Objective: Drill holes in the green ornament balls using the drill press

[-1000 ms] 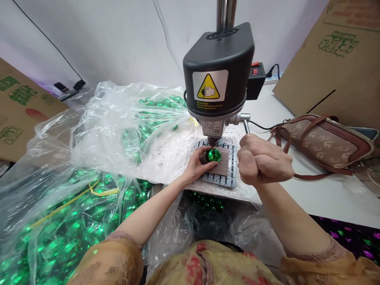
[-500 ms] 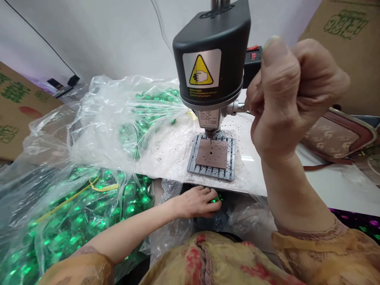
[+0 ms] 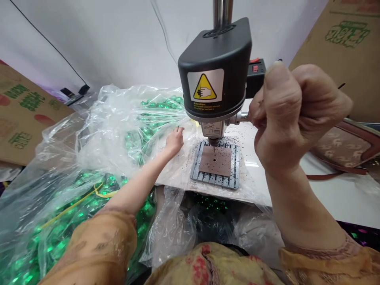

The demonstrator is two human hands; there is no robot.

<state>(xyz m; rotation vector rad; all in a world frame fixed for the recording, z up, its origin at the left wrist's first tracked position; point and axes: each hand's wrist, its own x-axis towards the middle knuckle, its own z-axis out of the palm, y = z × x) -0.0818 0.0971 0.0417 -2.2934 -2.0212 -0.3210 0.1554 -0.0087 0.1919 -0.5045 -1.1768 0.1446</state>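
My right hand [image 3: 297, 114] is wrapped round the lever handle on the right side of a black drill press [image 3: 215, 71]. Under its bit, a brown plate [image 3: 221, 164] with a dark hole lies on the slotted metal base [image 3: 214, 179]. Left of the press, my left hand [image 3: 175, 140] is over the clear plastic bag that holds green shiny balls [image 3: 162, 105]. Its fingers are curled, and whether anything is between them is too small to tell. Dark shavings are scattered over the plate, the base and the white table [image 3: 255, 158].
A second bag of green balls [image 3: 74, 213] fills the lower left. Below the table edge, an open plastic bag [image 3: 208, 221] holds small green pieces. Cardboard boxes [image 3: 26, 114] stand on both sides. A patterned handbag [image 3: 341, 144] lies at the right.
My left hand has moved from the bag below the table edge up and left to the bag beside the press. My right hand still grips the lever. The view has shifted slightly.
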